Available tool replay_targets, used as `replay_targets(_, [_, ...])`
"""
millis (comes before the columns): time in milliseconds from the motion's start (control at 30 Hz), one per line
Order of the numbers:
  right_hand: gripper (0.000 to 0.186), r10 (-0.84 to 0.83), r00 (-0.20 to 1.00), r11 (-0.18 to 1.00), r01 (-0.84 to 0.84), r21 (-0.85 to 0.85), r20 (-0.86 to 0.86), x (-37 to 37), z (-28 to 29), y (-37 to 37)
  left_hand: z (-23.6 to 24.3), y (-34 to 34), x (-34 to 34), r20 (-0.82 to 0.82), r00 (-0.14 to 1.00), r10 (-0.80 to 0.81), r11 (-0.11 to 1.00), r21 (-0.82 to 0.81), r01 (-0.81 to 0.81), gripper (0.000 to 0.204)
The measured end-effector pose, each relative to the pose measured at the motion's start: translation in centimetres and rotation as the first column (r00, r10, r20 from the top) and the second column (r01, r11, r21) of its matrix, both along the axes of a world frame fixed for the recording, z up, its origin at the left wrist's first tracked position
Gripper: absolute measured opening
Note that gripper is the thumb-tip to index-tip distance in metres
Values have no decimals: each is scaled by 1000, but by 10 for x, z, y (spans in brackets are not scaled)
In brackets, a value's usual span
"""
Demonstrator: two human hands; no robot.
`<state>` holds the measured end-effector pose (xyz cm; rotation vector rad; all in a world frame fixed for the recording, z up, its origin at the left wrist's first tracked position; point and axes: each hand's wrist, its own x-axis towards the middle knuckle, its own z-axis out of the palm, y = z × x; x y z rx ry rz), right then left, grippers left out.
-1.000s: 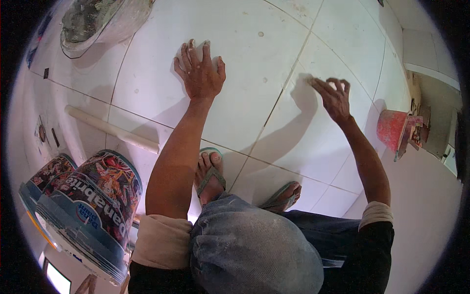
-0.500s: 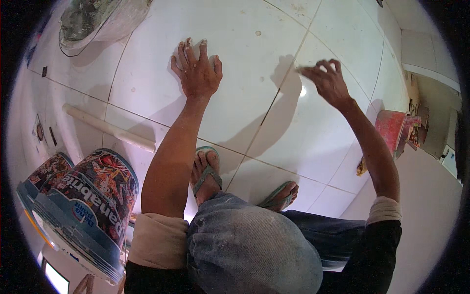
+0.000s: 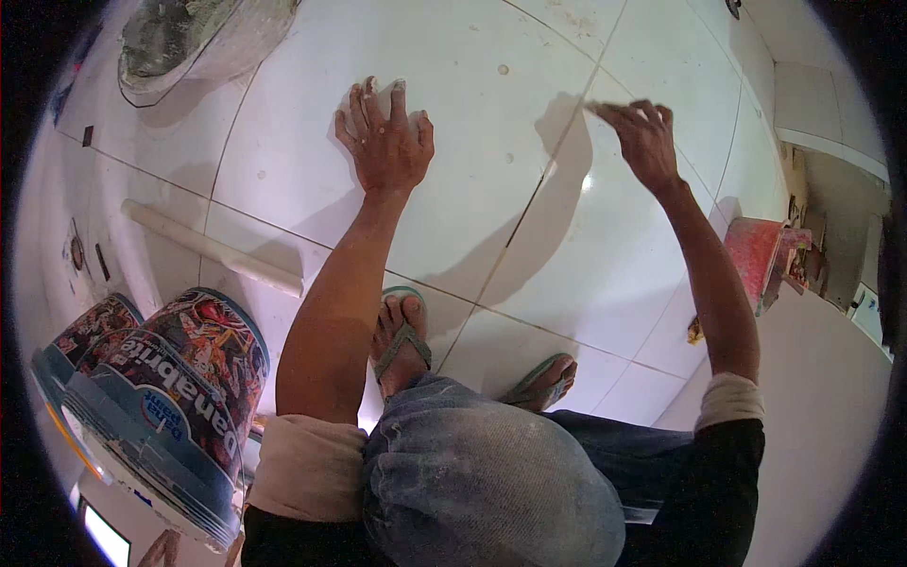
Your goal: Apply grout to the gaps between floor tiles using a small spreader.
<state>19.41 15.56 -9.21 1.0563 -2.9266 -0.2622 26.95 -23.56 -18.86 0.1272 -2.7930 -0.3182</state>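
Note:
My left hand [image 3: 383,146] rests on the white floor tiles [image 3: 472,123] with its fingers spread and pale smudges on the fingertips. My right hand [image 3: 642,137] is farther right, at a grout line, fingers bent and closed toward the thumb; whether a small thing is at its fingertips I cannot make out. Below the hands my feet in green flip-flops [image 3: 402,340] stand on the tiles, and my denim-covered knee [image 3: 491,482] fills the lower middle.
A crusted pail [image 3: 198,47] is at the upper left. A white pipe [image 3: 213,246] lies left of my left forearm, above two printed paint buckets [image 3: 165,406]. A red bucket [image 3: 751,255] and a small yellowish item [image 3: 696,331] sit beside my right forearm.
My right hand has moved upward along the floor, away from me, with the forearm following. My left hand stays spread on the tiles, shifted only slightly.

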Motion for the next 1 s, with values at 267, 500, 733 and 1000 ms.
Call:
replay_targets(267, [48, -11, 998, 998, 7, -55, -70, 41, -45, 32, 0, -4, 1, 4, 1000, -4, 1000, -21, 4, 54])
replay_targets(500, [45, -45, 993, 999, 48, 21, -109, -2, -11, 14, -1, 0, 0, -32, 999, -7, 1000, -12, 7, 54])
replay_targets(733, [50, 176, 984, 982, -178, 67, 29, -6, -3, 17, 2, -2, 0, -56, 998, -17, 999, -47, 15, 54])
replay_targets(1000, [46, -15, 996, 999, 18, 33, -89, -44, 4, 6, -2, 3, -2, -20, 1000, -12, 999, -52, 11, 52])
